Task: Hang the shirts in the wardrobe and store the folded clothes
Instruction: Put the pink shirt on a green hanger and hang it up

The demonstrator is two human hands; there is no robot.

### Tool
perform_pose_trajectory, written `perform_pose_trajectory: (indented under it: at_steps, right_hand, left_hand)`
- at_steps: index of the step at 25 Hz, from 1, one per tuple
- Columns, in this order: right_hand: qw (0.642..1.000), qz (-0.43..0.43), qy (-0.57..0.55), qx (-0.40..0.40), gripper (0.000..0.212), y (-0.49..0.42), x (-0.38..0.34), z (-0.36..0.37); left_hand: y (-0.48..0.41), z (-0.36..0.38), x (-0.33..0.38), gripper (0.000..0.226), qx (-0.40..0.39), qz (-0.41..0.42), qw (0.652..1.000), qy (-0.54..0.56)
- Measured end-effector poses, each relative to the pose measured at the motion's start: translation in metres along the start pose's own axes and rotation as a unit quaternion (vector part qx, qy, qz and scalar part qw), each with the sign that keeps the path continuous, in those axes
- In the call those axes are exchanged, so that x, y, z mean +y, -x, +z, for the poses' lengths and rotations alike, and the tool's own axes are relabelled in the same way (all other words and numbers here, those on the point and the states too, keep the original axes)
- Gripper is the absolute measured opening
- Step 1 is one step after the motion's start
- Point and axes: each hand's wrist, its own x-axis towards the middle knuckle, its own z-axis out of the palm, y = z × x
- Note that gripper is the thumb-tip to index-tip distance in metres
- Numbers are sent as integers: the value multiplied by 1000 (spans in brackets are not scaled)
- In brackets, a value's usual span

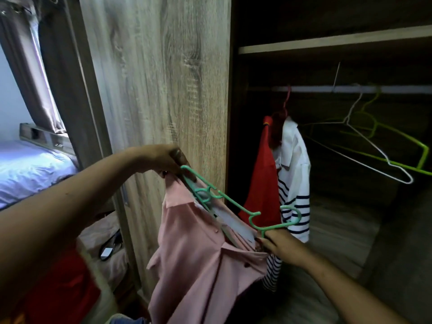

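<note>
The pink button-up shirt (198, 265) hangs before the open wooden wardrobe (163, 78), partly on a mint-green plastic hanger (233, 202); the left hand (161, 160) pinches the hanger's end with the shirt's shoulder; the right hand (282, 247) curls its fingers round the hanger beneath its hook; a red garment (261, 183) and a striped white shirt (294, 160) hang inside.
</note>
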Motion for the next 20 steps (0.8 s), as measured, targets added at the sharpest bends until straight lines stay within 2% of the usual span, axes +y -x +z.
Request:
perform_pose_trajectory:
  at_steps: [2,5,7,10,13,17,18,20]
  right_hand:
    - [1000,-24,12,4,24,0,-1,1]
    - [998,-12,44,-48,21,-7,-9,0]
    - [998,-21,60,-15,11,-21,-17,-17]
    - [995,-58,50,65,13,-43,-27,-41]
    - [993,-78,94,-1,13,-50,-36,-48]
    - [988,-85,121,56,12,-62,-36,-77]
    - [986,-96,126,49,15,-63,-37,-84]
    - [983,-124,131,31,19,-63,-36,-94]
  left_hand:
    - [0,4,-6,36,3,8,999,-45]
    - [-2,16,-5,27,5,43,997,-67]
    - [-3,24,1,27,17,77,993,-92]
    - [1,33,14,33,49,128,988,-71]
    - [7,41,10,40,52,153,986,35]
    - [9,70,-6,29,50,209,976,-45]
    - [9,78,-9,28,73,225,969,-75]
    - [8,86,-16,28,195,249,936,-153]
